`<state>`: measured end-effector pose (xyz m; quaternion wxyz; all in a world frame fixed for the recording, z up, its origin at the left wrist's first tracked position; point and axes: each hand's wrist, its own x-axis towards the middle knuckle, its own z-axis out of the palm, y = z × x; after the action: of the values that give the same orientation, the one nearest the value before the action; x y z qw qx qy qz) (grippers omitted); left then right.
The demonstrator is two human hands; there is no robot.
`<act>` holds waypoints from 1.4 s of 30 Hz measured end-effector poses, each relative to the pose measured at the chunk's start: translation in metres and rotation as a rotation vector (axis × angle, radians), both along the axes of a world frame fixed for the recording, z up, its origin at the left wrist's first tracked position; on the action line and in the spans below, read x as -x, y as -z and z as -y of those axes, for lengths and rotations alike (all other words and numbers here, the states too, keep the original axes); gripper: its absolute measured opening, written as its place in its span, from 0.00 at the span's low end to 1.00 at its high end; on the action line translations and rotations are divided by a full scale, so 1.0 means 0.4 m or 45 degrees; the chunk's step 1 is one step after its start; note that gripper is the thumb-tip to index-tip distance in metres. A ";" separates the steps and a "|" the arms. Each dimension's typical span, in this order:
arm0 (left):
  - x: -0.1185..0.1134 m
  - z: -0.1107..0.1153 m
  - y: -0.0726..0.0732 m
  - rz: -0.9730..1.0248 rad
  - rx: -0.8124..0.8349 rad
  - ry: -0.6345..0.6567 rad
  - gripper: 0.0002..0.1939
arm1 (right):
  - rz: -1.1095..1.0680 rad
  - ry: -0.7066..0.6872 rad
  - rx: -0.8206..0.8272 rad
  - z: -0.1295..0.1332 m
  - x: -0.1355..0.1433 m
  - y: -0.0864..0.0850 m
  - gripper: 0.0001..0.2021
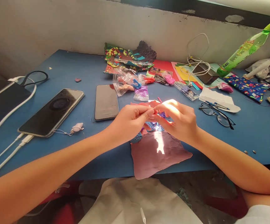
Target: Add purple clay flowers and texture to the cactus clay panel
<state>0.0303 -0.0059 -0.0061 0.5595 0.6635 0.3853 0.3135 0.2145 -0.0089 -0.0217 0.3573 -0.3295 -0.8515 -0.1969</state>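
My left hand (135,121) and my right hand (180,119) meet above the front part of the table, fingertips pinched together. Whatever sits between them is small and hidden by the fingers and the sun glare. Below lies a thin mauve sheet (158,155), apparently flattened modelling clay, its front edge hanging over the table's edge. Blue pieces with dark dots (136,137) rest along its upper part, with pink and purple bits beside them, partly covered by my hands. Just behind are small clear bags of coloured clay, among them a purple one (141,93).
On the blue table (78,140), a dark phone (106,102) lies left of my hands, another phone (52,112) with cables farther left. Eyeglasses (216,114) are to the right. A clay-covered picture (130,57), coloured paper (182,73) and a green bottle (247,51) stand or lie behind.
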 end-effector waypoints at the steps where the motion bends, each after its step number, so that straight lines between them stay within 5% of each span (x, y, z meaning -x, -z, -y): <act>1: 0.000 0.001 -0.001 -0.011 -0.003 0.020 0.15 | 0.004 -0.010 -0.004 -0.001 -0.001 0.001 0.04; 11: 0.027 -0.018 -0.015 -0.203 -0.097 0.228 0.15 | 0.030 -0.280 -0.078 -0.016 -0.013 0.013 0.07; 19: 0.024 -0.030 -0.034 -0.004 -0.015 -0.120 0.04 | -0.102 -0.283 -0.100 -0.020 -0.006 0.012 0.12; 23: 0.012 -0.020 -0.029 0.069 0.157 0.000 0.07 | -0.152 -0.273 -0.103 -0.024 -0.007 0.023 0.13; 36: 0.027 -0.029 -0.022 0.214 0.315 0.025 0.05 | -0.473 -0.492 0.341 0.002 0.004 0.001 0.18; 42: 0.029 -0.035 -0.017 0.221 0.359 0.052 0.04 | -0.489 -0.488 0.356 0.009 0.006 -0.013 0.19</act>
<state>0.0188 0.0081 0.0008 0.6844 0.5567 0.3620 0.3011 0.2122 -0.0124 -0.0164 0.4934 -0.2399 -0.8340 0.0592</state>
